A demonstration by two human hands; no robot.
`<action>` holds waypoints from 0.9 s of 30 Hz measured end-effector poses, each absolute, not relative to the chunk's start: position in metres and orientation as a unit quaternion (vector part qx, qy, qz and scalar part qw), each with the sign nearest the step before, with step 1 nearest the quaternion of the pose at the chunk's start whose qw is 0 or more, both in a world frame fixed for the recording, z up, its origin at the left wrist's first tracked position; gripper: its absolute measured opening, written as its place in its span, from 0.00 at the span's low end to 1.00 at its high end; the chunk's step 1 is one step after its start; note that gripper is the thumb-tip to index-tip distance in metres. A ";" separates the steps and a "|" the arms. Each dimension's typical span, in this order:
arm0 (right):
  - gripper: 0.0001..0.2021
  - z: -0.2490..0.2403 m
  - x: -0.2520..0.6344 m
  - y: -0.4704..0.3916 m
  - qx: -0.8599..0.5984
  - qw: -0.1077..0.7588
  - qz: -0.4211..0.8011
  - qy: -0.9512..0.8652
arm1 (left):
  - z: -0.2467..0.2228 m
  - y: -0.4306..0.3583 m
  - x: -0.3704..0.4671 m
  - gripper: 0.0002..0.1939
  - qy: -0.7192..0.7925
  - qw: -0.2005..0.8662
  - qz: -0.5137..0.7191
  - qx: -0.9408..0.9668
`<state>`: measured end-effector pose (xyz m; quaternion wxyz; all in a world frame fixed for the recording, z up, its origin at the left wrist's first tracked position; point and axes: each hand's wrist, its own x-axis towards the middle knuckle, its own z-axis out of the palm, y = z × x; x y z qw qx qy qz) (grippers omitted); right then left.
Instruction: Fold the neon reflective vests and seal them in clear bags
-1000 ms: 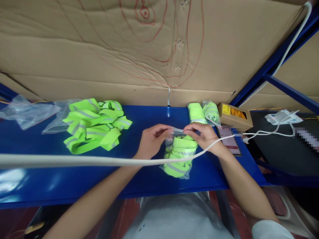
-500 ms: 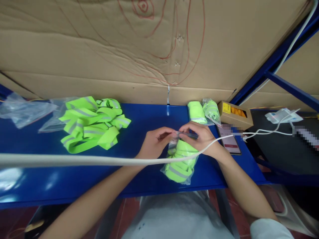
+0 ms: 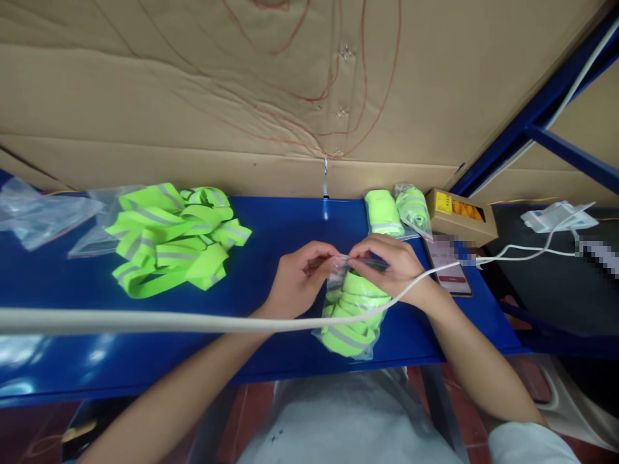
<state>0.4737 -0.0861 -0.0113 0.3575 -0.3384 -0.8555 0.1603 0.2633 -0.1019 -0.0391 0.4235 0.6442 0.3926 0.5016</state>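
A clear plastic bag [image 3: 352,322] full of rolled neon-yellow reflective bands lies near the front edge of the blue table [image 3: 285,222]. My left hand [image 3: 302,277] pinches the bag's top edge at its left part. Close beside it, my right hand [image 3: 389,267] pinches the same edge, the fingertips of both hands nearly touching. A loose heap of neon bands with grey stripes [image 3: 174,238] lies to the left. Two more filled bags, one flat [image 3: 383,211] and one rolled [image 3: 413,209], sit at the back, beyond my right hand.
Empty clear bags [image 3: 48,212] lie at the far left. A phone [image 3: 447,264] and a small cardboard box [image 3: 476,229] are on the right. A white cable [image 3: 193,320] crosses the view in front of my forearms. A cardboard wall [image 3: 193,96] stands behind the table.
The view has shifted slightly. Both hands keep their pinch on the bag's top edge, with the fingertips a little differently placed.
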 end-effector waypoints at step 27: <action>0.04 -0.017 0.471 -0.081 -0.341 0.356 0.176 -0.852 | -0.052 -0.093 0.260 0.09 0.383 0.400 0.490 0.673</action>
